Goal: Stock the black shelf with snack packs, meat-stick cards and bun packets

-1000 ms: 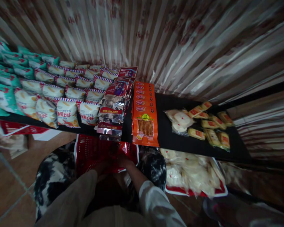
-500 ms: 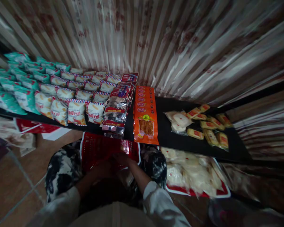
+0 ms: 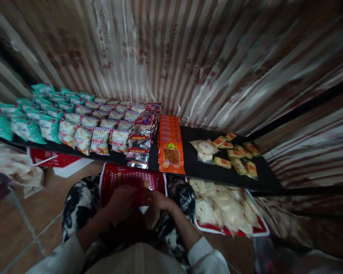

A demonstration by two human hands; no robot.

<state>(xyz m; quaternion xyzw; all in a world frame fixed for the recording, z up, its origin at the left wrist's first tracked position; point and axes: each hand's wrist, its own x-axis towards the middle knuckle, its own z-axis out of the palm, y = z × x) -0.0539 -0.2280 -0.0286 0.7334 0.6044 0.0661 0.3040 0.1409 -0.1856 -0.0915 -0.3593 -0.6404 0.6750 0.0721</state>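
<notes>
A red slotted basket with a white rim [image 3: 110, 180] is at my knees, under the shelf's front edge. Over its near side, my left hand [image 3: 123, 201] and my right hand [image 3: 159, 200] face each other. Between them is a shiny red packet [image 3: 142, 197], dim and blurred, with the fingers of both hands closed on it. Small light-brown things show in the basket near the fingertips. Above, silver-and-red packets [image 3: 140, 140] overlap in a column on the shelf, beside a fanned row of orange packets [image 3: 171, 146].
The black shelf [image 3: 194, 169] also bears teal bags [image 3: 50, 127], white snack bags [image 3: 100, 140], a clear bag of white discs [image 3: 204, 148] and small yellow packs [image 3: 223, 162]. Below right, another red basket [image 3: 225, 230] holds bagged pale discs. Striped plastic sheeting [image 3: 165, 57] hangs behind.
My hands have come apart a little, and the red packet now shows between them. More of the basket's slotted wall is visible. The camera view has shifted slightly.
</notes>
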